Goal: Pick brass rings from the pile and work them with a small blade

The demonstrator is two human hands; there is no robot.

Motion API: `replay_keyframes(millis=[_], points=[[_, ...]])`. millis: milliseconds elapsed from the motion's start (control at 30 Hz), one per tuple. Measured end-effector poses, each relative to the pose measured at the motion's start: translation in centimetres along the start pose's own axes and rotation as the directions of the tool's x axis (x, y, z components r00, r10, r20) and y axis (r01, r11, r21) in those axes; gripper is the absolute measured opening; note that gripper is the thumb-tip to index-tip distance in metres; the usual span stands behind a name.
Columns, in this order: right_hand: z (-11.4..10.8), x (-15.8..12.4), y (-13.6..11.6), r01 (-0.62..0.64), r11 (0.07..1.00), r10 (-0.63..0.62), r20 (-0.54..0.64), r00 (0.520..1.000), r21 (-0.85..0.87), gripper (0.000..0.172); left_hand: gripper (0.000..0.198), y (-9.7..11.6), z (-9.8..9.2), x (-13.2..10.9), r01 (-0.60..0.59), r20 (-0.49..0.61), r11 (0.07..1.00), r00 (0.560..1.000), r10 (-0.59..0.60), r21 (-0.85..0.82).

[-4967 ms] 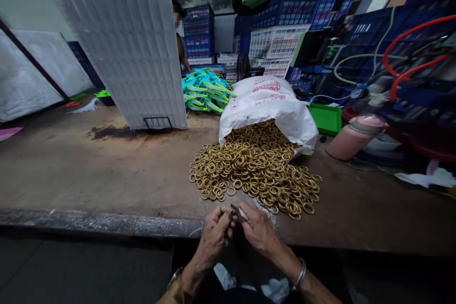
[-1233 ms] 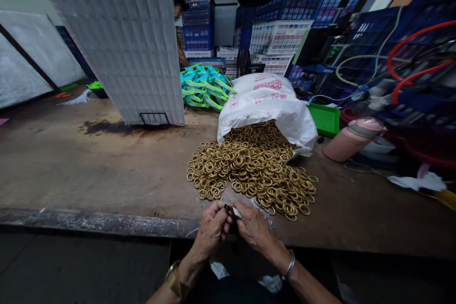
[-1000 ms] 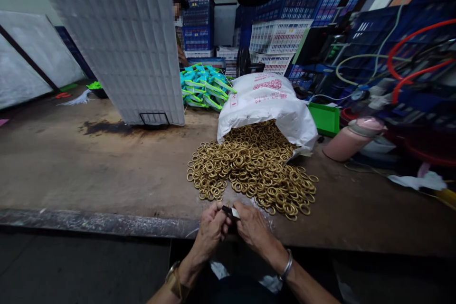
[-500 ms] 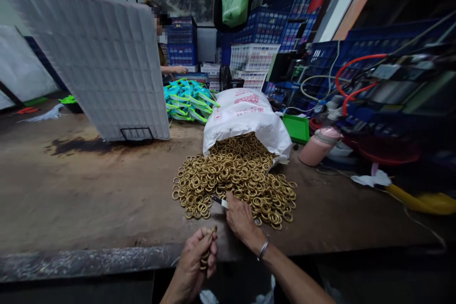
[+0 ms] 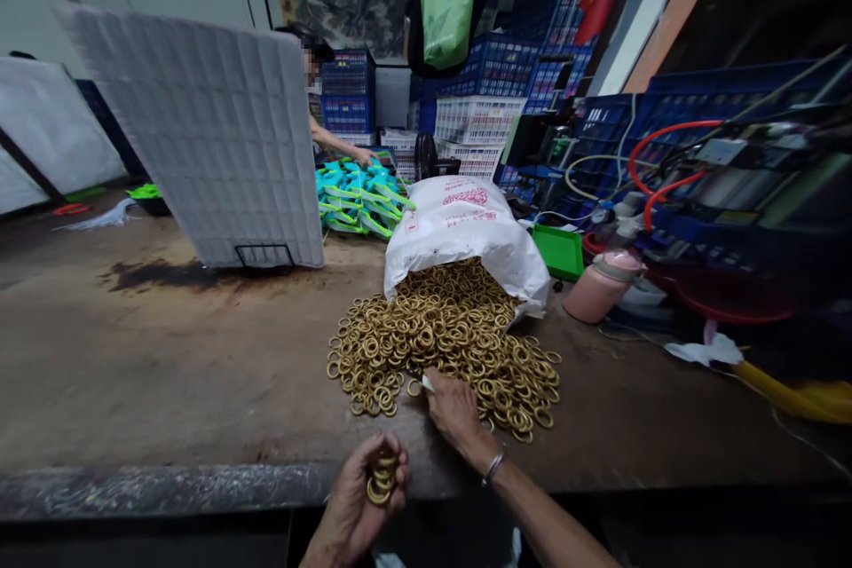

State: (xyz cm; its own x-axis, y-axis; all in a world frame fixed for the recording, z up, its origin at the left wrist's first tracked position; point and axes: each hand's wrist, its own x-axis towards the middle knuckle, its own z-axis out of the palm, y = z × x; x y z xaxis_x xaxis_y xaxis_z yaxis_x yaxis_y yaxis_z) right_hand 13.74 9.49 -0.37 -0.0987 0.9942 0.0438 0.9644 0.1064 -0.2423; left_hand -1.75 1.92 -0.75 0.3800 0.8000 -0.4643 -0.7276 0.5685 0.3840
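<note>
Several brass-coloured rings [image 5: 382, 481] lie in the curled fingers of my left hand [image 5: 359, 497], near the table's front edge. My right hand [image 5: 459, 415] is at the near side of a large heap of the same rings [image 5: 439, 337]. Its fingers are closed on a small knife [image 5: 427, 383]; only a bit of the white handle shows, and the blade is hidden among the rings. The heap spills from the mouth of a white woven sack [image 5: 459, 222] with red print, lying on its side behind it.
A tall pale padded panel [image 5: 213, 142] stands at the left on a wire stand. Behind the sack, a co-worker's hand [image 5: 363, 157] is at a pile of turquoise-and-green items [image 5: 359, 200]. A pink bottle [image 5: 599, 288] and a green tray [image 5: 557, 250] stand at the right.
My left hand has turned and its fingers have loosened, showing the rings in the palm. The knife's blade has gone from sight. The co-worker's arm has reached down to the turquoise-and-green pile.
</note>
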Motion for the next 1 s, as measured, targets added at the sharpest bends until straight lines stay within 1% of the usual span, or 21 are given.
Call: replay_keyframes(millis=[67, 133, 233, 333, 367, 433, 500, 600, 667, 733, 833, 867, 900, 933, 1000], points=[[-0.3, 0.0, 0.2, 0.028, 0.994, -0.027, -0.014, 1.0, 0.105, 0.021, 0.024, -0.1, -0.2, 0.3, -0.014, -0.006, 1.0, 1.0, 0.014, -0.02], [-0.3, 0.0, 0.5, 0.065, 0.963, -0.061, -0.026, 0.998, 0.262, 0.024, 0.025, -0.2, 0.0, 0.4, -0.051, -0.058, 0.999, 0.997, 0.052, 0.019], [-0.4, -0.4, 0.4, 0.063, 0.855, -0.062, -0.02, 0.998, 0.515, 0.028, 0.027, -0.4, 0.9, 0.7, -0.162, -0.098, 0.97, 0.978, 0.182, 0.179], [-0.6, -1.1, -0.3, 0.012, 0.74, -0.05, 0.037, 0.998, 0.672, 0.028, 0.032, -0.7, 1.7, 1.2, -0.29, -0.083, 0.875, 0.934, 0.347, 0.388], [-0.8, -1.4, -0.6, 0.002, 0.717, -0.048, 0.047, 0.998, 0.698, 0.028, 0.034, -0.8, 1.9, 1.3, -0.315, -0.077, 0.832, 0.918, 0.389, 0.457], [-1.0, -2.0, -1.3, -0.013, 0.691, -0.037, 0.053, 0.998, 0.723, 0.027, 0.039, -1.0, 2.1, 1.6, -0.327, -0.064, 0.751, 0.896, 0.439, 0.573], [-1.2, -2.5, -1.9, -0.04, 0.681, -0.016, 0.07, 0.997, 0.731, 0.025, 0.039, -1.2, 2.2, 1.8, -0.335, -0.06, 0.695, 0.877, 0.477, 0.636], [-1.5, -3.1, -2.5, -0.079, 0.665, -0.003, 0.108, 0.994, 0.743, 0.023, 0.03, -1.2, 2.0, 1.8, -0.403, -0.037, 0.625, 0.822, 0.569, 0.669], [-1.7, -3.3, -2.7, -0.106, 0.629, -0.033, 0.163, 0.986, 0.77, 0.023, 0.025, -1.1, 1.8, 1.6, -0.438, -0.015, 0.577, 0.788, 0.616, 0.689], [-1.9, -3.5, -2.6, -0.128, 0.59, -0.085, 0.219, 0.972, 0.797, 0.024, 0.023, -0.9, 1.8, 1.3, -0.444, -0.005, 0.545, 0.772, 0.636, 0.711], [-1.9, -3.6, -2.5, -0.119, 0.584, -0.109, 0.223, 0.969, 0.803, 0.029, 0.02, -0.8, 1.9, 0.8, -0.461, 0.036, 0.481, 0.749, 0.662, 0.746], [-1.9, -3.6, -2.4, -0.117, 0.594, -0.094, 0.214, 0.972, 0.796, 0.032, 0.019, -0.8, 1.9, 0.6, -0.467, 0.056, 0.457, 0.744, 0.666, 0.757], [-1.9, -3.6, -2.4, -0.121, 0.606, -0.078, 0.21, 0.975, 0.786, 0.035, 0.019, -0.8, 2.0, 0.5, -0.467, 0.073, 0.446, 0.748, 0.66, 0.764], [-1.8, -3.6, -2.3, -0.128, 0.615, -0.065, 0.212, 0.975, 0.778, 0.036, 0.019, -0.8, 2.0, 0.5, -0.458, 0.077, 0.452, 0.763, 0.642, 0.766], [-1.6, -3.6, -2.2, -0.147, 0.617, -0.047, 0.222, 0.974, 0.773, 0.035, 0.021, -0.8, 2.1, 0.5, -0.409, 0.052, 0.518, 0.819, 0.572, 0.751]])
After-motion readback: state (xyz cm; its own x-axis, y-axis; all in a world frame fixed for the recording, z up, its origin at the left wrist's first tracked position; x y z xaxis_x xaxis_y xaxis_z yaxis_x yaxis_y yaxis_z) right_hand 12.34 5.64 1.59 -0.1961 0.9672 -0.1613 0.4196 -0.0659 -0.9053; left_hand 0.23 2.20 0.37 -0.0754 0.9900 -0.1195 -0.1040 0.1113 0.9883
